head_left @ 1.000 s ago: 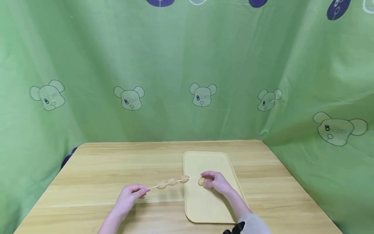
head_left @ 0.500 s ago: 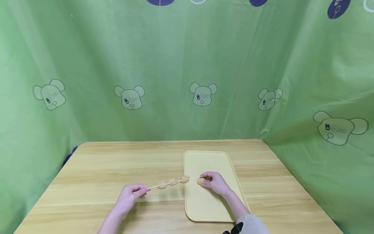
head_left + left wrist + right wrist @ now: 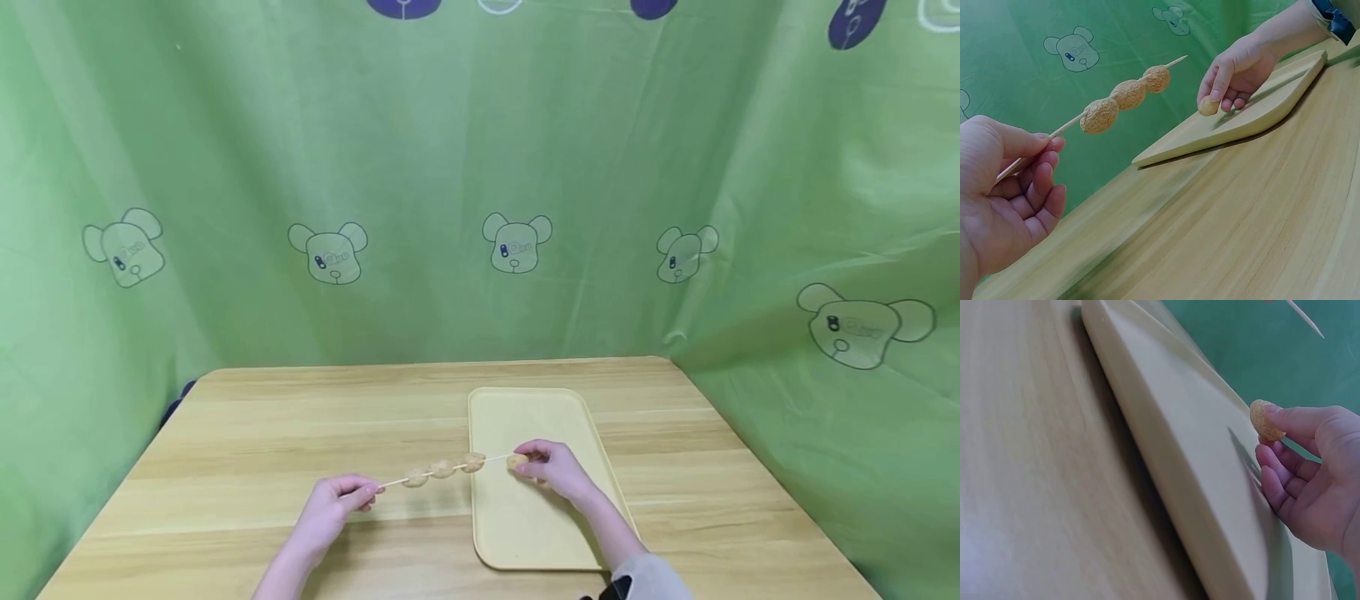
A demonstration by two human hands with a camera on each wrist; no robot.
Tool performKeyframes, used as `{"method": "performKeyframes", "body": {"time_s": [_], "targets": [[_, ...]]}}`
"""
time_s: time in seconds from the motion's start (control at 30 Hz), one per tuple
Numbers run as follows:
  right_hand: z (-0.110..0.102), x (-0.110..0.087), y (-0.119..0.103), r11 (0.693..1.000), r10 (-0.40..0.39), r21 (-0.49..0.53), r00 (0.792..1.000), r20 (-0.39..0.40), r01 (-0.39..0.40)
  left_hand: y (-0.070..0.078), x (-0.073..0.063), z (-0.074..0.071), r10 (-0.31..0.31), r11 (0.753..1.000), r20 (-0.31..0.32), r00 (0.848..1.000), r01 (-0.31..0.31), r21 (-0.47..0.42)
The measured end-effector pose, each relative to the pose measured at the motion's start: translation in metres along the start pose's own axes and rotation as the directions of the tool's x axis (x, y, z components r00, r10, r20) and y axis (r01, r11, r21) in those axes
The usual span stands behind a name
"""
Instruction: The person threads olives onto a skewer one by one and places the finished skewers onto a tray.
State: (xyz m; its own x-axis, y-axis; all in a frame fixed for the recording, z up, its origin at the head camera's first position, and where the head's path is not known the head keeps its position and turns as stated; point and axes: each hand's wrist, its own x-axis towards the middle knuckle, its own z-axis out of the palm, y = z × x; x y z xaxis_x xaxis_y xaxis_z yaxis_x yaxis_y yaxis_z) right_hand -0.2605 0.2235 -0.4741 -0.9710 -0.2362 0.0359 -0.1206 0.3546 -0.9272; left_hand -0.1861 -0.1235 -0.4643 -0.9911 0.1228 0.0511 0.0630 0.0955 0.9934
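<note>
My left hand point(image 3: 1013, 181) pinches the blunt end of a thin wooden skewer point(image 3: 1067, 125) between thumb and fingers. Three tan, wrinkled food balls point(image 3: 1127, 95) are threaded along it, and its bare pointed tip slants up to the right. In the head view the skewer point(image 3: 393, 482) reaches over the left rim of the cream tray point(image 3: 517, 533). My right hand point(image 3: 553, 468) holds one more tan wrinkled ball point(image 3: 1266, 420) between thumb and fingertips, above the tray. That ball is apart from the skewer's tip in both wrist views.
The tray lies flat on a light wood table point(image 3: 300, 417), right of the middle. A green curtain point(image 3: 420, 167) with bear-head prints hangs behind the table and along its sides. A dark band point(image 3: 1334, 22) circles my right wrist.
The ball in my right hand has turned slightly between the fingers and sits a touch higher. My left hand and the skewer have hardly moved; the head view has shifted slightly.
</note>
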Motion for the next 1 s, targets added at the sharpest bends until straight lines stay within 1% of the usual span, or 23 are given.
{"method": "performKeyframes", "body": {"time_s": [0.3, 0.43, 0.47, 0.6, 0.8, 0.9, 1.0], "targets": [[0.0, -0.008, -0.002, 1.0, -0.02, 0.019, 1.0, 0.002, 0.02, 0.001, 0.0, -0.001, 0.0, 1.0, -0.001, 1.0, 0.0, 0.004], [0.0, -0.011, -0.003, 0.999, -0.013, 0.03, 1.0, -0.002, 0.013, 0.001, 0.0, -0.001, -0.005, 1.0, -0.003, 1.0, 0.005, 0.006], [-0.001, -0.01, 0.001, 0.999, -0.013, 0.039, 1.0, -0.003, 0.013, 0.001, 0.0, -0.002, -0.005, 1.0, -0.003, 1.0, 0.005, 0.006], [-0.002, -0.011, -0.002, 0.998, -0.014, 0.059, 1.0, 0.001, 0.014, 0.001, -0.001, -0.003, 0.01, 1.0, 0.011, 1.0, -0.01, 0.01], [-0.003, -0.017, -0.012, 0.999, -0.036, 0.022, 0.999, -0.01, 0.037, 0.0, -0.002, -0.005, 0.034, 0.999, 0.029, 0.999, -0.035, 0.011], [-0.003, -0.019, -0.016, 0.998, -0.062, 0.007, 0.998, -0.01, 0.062, 0.0, -0.002, -0.006, 0.033, 0.999, 0.031, 0.999, -0.034, 0.009], [-0.003, -0.02, -0.017, 0.998, -0.06, 0.0, 0.998, -0.008, 0.06, 0.0, -0.002, -0.006, 0.031, 0.999, 0.034, 0.999, -0.031, 0.007]]}}
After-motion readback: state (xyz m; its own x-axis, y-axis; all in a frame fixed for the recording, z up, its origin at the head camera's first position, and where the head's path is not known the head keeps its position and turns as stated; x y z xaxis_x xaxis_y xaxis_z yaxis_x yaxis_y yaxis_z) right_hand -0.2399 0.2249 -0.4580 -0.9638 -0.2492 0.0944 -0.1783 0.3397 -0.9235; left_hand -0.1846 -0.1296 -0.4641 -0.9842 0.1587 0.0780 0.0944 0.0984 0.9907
